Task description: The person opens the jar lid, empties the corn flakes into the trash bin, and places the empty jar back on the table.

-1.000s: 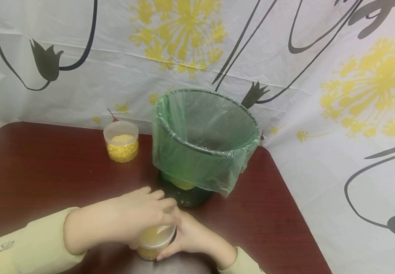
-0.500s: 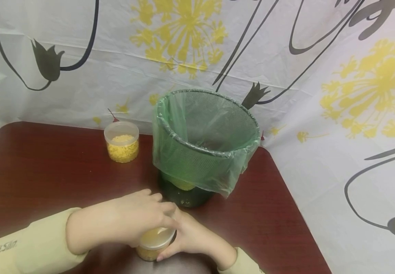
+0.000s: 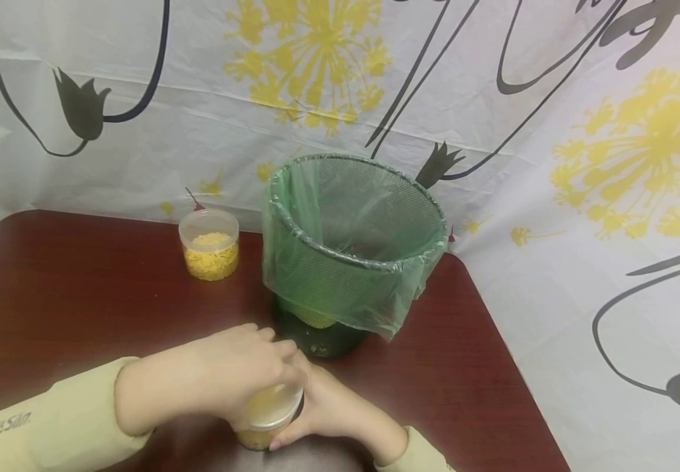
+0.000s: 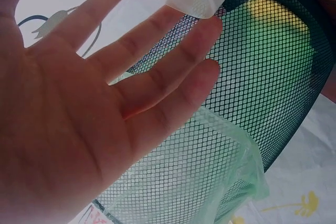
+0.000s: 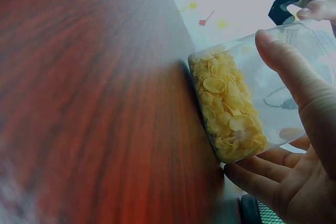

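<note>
Though head view half-hides jar (image 3: 269, 413) — right wrist view shows flakes (image 5: 226, 103)

Clear round jar (image 5: 269, 107), yellow flakes (image 5: 228, 108) settled in its lower part, upright on the desk (image 3: 80, 282), well in from the right and far edges, sides held between fingers (image 5: 262, 169).

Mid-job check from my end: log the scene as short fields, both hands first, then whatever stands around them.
Right hand: grips a clear round plastic jar by its side
Left hand: over that jar's top; exact grip unclear
Contents: yellow flakes, lower part
Beyond the hands: black mesh bin, green translucent plastic liner over its rim
Left of it: second clear round plastic jar, upright, yellow flakes inside
Surface: dark-red wood-grain table
</note>
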`<state>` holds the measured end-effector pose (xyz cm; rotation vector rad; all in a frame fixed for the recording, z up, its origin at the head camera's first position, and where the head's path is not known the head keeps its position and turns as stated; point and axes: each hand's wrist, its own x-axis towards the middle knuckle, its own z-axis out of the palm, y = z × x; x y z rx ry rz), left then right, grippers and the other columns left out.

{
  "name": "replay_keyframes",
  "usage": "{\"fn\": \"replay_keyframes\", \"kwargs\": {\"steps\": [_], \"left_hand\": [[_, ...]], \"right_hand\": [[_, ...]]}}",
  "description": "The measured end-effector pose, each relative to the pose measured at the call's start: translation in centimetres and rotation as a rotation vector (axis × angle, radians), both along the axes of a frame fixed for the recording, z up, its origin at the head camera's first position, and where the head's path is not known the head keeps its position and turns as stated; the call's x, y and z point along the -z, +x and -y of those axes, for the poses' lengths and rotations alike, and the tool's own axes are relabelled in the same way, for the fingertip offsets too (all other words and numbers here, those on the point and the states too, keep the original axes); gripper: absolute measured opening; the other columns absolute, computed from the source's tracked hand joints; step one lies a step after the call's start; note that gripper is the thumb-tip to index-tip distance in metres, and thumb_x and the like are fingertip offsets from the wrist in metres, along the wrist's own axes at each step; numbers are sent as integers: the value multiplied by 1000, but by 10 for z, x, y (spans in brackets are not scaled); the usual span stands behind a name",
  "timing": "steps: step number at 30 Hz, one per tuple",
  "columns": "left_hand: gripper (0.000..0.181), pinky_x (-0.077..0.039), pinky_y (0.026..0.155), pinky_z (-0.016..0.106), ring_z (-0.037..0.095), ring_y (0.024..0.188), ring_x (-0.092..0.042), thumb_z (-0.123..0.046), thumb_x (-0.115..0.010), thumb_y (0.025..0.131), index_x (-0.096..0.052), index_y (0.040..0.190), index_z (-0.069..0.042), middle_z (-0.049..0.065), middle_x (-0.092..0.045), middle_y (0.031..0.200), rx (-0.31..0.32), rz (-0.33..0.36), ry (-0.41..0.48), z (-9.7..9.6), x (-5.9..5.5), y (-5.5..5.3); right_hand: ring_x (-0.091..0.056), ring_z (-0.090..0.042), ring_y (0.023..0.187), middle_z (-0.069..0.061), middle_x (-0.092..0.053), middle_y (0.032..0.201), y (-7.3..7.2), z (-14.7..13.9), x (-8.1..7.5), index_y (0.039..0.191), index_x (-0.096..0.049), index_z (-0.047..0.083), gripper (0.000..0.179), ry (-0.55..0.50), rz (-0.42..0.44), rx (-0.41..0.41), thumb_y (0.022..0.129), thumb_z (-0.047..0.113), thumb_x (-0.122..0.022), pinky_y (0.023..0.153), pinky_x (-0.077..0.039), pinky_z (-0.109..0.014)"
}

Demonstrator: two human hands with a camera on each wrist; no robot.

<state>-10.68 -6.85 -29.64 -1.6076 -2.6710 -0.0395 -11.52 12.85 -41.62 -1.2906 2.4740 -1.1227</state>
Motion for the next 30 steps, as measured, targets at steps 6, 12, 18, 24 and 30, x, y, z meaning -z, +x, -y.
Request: {"fn": "replay_keyframes", "kwargs": {"steps": [6, 12, 18, 24, 30], "left_hand": [[62, -43, 60, 32, 16, 72, -49, -54, -87, 45, -65, 98, -32, -9, -50, 87, -35, 7, 5, -1, 0, 0], [66, -43, 56, 32, 16, 68, -49, -54, -87, 43, -64, 99, -28, -8, -50, 85, -56, 8, 11, -2, 1, 0], [67, -43, 55, 33, 19, 65, -51, -47, -84, 45, -66, 103, -19, -3, -52, 84, -93, -21, 19, -3, 3, 1], [74, -45, 56, 35, 21, 67, -53, -50, -82, 48, -67, 109, -12, 0, -54, 84, -139, -48, -4, -4, 4, 2], [64, -45, 59, 36, 19, 74, -52, -52, -82, 49, -66, 101, -19, -3, -50, 84, -124, -50, -11, -1, 0, -1]], "right_hand": [[-47, -7, 117, 5, -43, 133, 1, -1, 0, 140, -31, 18, 106, -15, 21, 7, 56, 32, -94, 99, -40, -26], [-47, -7, 117, 5, -45, 132, 1, -1, 2, 138, -34, 16, 103, -19, -8, 3, 57, 32, -94, 98, -40, -26], [-51, -5, 111, 5, -51, 125, 1, -1, 4, 130, -35, 16, 97, -29, -8, 10, 56, 30, -95, 94, -43, -24], [-51, -5, 111, 5, -51, 126, 0, -1, 5, 132, -33, 15, 99, -24, -2, 14, 56, 32, -94, 94, -43, -24], [-52, -5, 112, 5, -51, 128, 0, -1, 5, 136, -32, 16, 102, -33, 13, 3, 56, 30, -94, 95, -43, -24]]}}
